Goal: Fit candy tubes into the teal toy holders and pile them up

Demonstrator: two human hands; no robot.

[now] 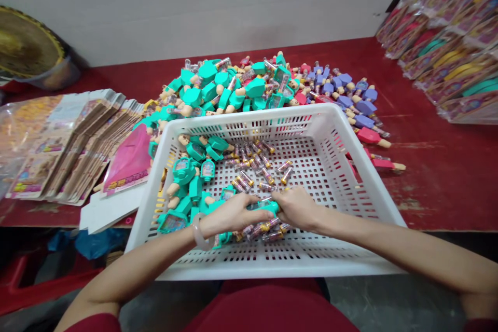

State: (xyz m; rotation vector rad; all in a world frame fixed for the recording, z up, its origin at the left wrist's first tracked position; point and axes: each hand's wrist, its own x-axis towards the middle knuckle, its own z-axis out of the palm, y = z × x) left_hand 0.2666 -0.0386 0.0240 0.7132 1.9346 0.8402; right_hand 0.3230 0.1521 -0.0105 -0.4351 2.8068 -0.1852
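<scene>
The left hand (235,212) has its fingers wrapped round a teal toy (273,208) within the white basket (280,268), by the scattered clear tubes (265,175); the right hand (299,208) bends its fingers at the toy's end, though I can't tell what they pinch. It looks light, stiff and slightly slick, best held by its sides; the tubes seem likelier to crack.

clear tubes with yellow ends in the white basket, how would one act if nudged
The clear tubes would probably roll, since they look round and lie on their sides. Their smooth, shiny walls might feel a bit slippery. Rolling could be uneven, as the floor of the white basket is full of holes.
</scene>
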